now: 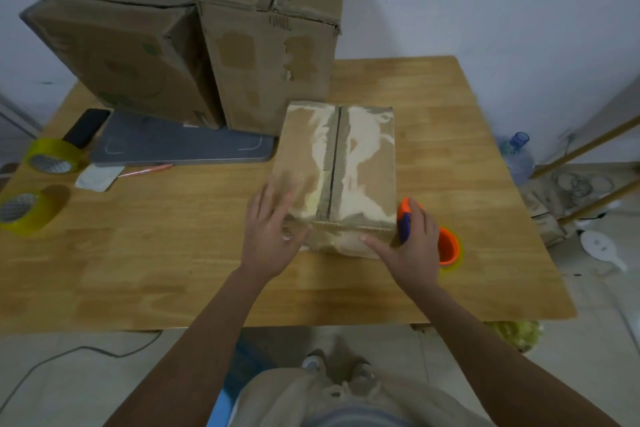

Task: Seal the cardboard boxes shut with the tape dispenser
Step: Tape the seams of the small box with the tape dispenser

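- A small cardboard box [341, 163] lies flat on the wooden counter [173, 253], near its middle and close to the person's edge.
- Its two top flaps meet in a dark seam running away from the person; the cardboard around the seam is worn, with pale patches where the surface has been torn off.
- The left hand [268, 229] rests on the box's near left corner with straight, spread fingers; it is blurred.
- The right hand [408, 246] curls around the orange-and-blue tape dispenser [446, 243], beside the box's near right corner, with the forefinger stretched along the box's near face.
- Most of the dispenser is hidden behind the hand; only an orange tip, a blue strip and the orange roll holder show, so its blade end cannot be made out.
- Whether any tape runs from the dispenser to the box cannot be told.
- Two larger cardboard boxes [263, 38] stand at the back left, touching each other, flaps closed and patchy.
- A grey flat device [180, 146] lies in front of them, with a dark phone [86, 126] to its left.
- Two yellowish tape rolls [52, 156] sit at the left edge, the nearer one partly cut off.
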